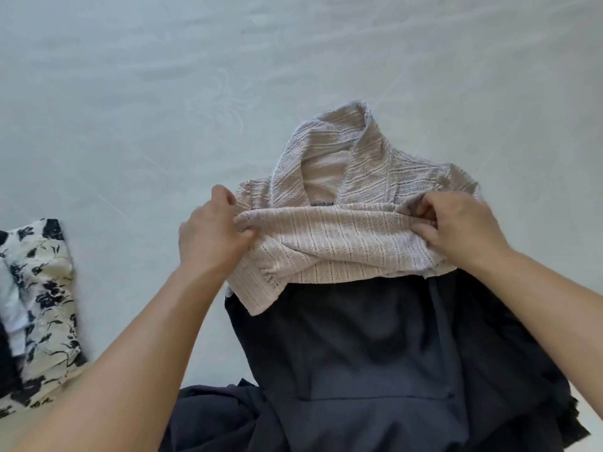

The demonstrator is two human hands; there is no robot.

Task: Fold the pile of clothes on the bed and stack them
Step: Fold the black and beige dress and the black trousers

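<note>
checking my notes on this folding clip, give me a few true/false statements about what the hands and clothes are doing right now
1. Both hands grip the beige lace top. True: the left hand pinches its left edge and the right hand its right edge.
2. The lace top lies directly on the bare bed sheet. False: its lower part lies over a dark navy garment; only the upper part rests on the sheet.
3. A black-and-white floral garment lies to the left. True.
4. The left hand is holding the floral garment. False: it is apart from it, on the lace top.
5. The sheet is bright red. False: it is pale grey-blue.
</note>
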